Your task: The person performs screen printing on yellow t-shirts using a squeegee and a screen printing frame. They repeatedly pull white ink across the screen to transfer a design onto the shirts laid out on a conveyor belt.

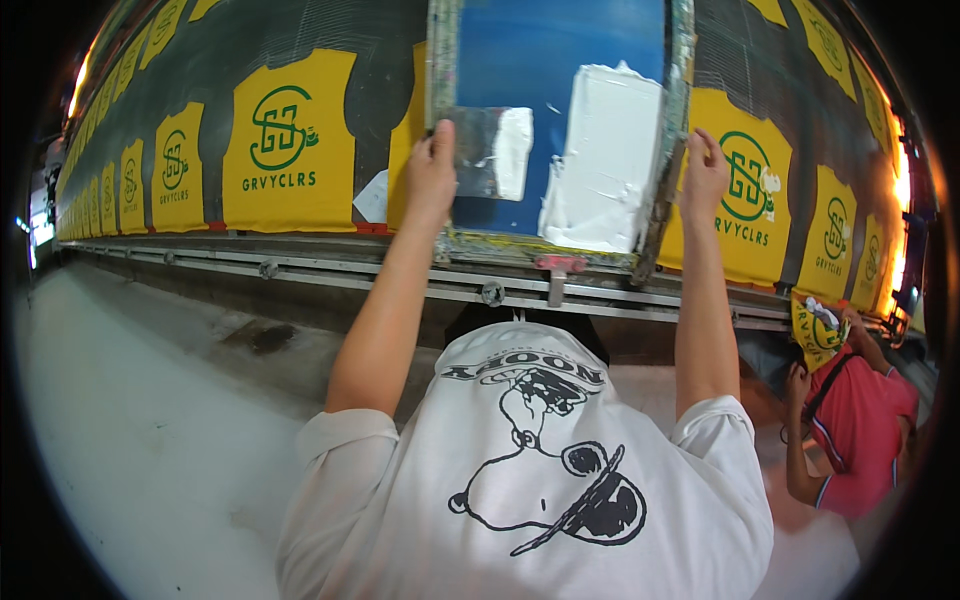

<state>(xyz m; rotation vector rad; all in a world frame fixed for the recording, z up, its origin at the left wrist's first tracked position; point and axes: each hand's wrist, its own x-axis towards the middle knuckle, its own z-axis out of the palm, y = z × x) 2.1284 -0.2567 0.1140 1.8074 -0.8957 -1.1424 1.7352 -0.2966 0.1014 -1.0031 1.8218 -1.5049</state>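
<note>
A screen-printing frame (685, 50) with blue mesh lies across the table in front of me. My left hand (432, 170) is closed around its left rail. On the other side my right hand (706, 172) has its fingers curled at the right rail; part of the grip is hidden. Thick white ink (610, 150) covers a tall patch of the mesh. Left of that patch, a dark see-through area (475, 150) in the mesh carries a smear of white ink (514, 153). Yellow shirt panels with green prints (290, 140) lie on both sides of the frame.
A metal rail (380, 283) with round knobs runs along the near table edge, and a pink clamp (560, 264) sits below the frame. At the right, a co-worker in a red shirt (862, 430) holds a yellow printed panel (818, 333). Bright orange light glows at the far right.
</note>
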